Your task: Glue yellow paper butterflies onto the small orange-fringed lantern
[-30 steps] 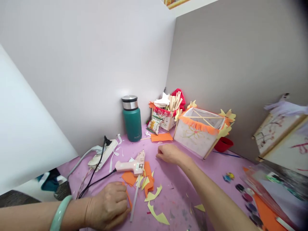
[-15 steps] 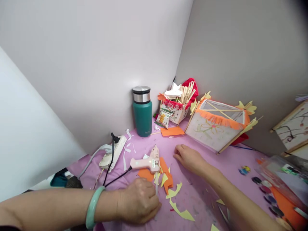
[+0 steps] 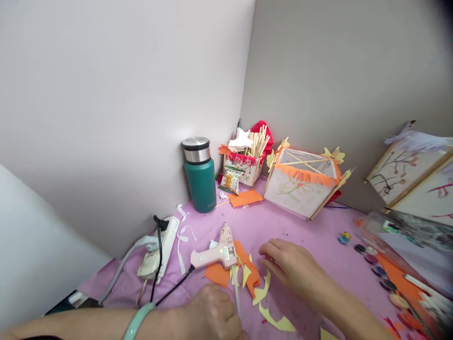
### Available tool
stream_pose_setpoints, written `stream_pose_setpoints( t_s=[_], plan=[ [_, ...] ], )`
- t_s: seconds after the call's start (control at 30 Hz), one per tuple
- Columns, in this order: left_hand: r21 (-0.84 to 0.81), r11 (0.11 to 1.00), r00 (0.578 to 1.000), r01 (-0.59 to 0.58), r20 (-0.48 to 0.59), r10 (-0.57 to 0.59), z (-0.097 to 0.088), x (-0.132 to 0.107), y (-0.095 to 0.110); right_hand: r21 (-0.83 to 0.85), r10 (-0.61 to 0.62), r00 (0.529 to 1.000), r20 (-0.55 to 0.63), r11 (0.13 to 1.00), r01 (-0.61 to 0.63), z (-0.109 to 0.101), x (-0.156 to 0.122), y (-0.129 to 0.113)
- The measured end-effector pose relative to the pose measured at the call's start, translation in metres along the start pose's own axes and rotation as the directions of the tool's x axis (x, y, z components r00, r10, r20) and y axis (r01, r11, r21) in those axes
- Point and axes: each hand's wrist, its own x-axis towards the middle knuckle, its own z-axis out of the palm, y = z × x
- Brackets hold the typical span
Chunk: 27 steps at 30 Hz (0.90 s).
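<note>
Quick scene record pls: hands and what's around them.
left hand: beside glue stick, grip unclear
left wrist: green bangle
right hand: open, next to orange paper
near hands: glue gun, yellow scraps
rest: teal bottle, power strip, lantern

Tabletop layout | pink plastic glue gun (image 3: 215, 255) on orange paper scraps (image 3: 215, 275), on lilac-covered tabletop (image 3: 311, 231) | white power strip (image 3: 157, 248) left | teal steel flask (image 3: 200, 182) behind | square wood-and-paper lantern (image 3: 300, 184) right-rear
</note>
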Motion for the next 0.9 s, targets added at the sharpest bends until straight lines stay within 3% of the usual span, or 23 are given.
stream_pose_setpoints(
  t_s=[0.13,0.23,0.3,0.4,0.53,0.6,0.73,0.83,0.9],
  plan=[
    [-0.044,0.979,0.977,0.198,-0.072,-0.2,-0.038,0.017,-0.012,0.057,-0.016,0.998,0.056,0.998,0.013,0.005,0.012,-0.012],
    [0.015,0.858,0.858,0.514,0.017,-0.514,-0.056,0.019,-0.027,0.099,-0.016,0.999,0.039,0.995,0.012,0.012,0.017,-0.012],
    [0.06,0.788,0.772,0.613,0.17,-0.613,-0.06,0.019,-0.035,0.116,-0.029,0.999,0.034,0.993,0.025,0.018,0.019,-0.01],
    [0.166,0.76,0.668,0.628,0.386,-0.636,-0.06,0.026,-0.041,0.134,-0.036,0.999,0.036,0.99,0.031,0.024,0.02,-0.006],
    [0.322,0.757,0.57,0.569,0.509,-0.645,-0.065,0.041,-0.039,0.147,-0.025,1.0,0.016,0.989,0.022,0.028,0.011,-0.001],
    [0.341,0.77,0.571,0.539,0.525,-0.631,-0.068,0.044,-0.04,0.145,-0.035,0.999,0.009,0.989,0.033,0.027,0.003,0.0],
    [0.178,0.799,0.641,0.574,0.509,-0.574,-0.073,0.044,-0.055,0.079,-0.016,1.0,0.019,0.997,0.015,0.021,-0.011,0.004],
    [0.053,0.726,0.653,0.685,0.397,-0.645,-0.082,0.05,-0.069,0.022,0.049,0.999,0.003,0.999,-0.049,0.012,-0.008,0.006],
    [-0.018,0.647,0.627,0.762,0.27,-0.731,-0.096,0.056,-0.074,0.013,0.075,0.996,-0.055,0.997,-0.074,0.005,0.003,0.007]
  ],
)
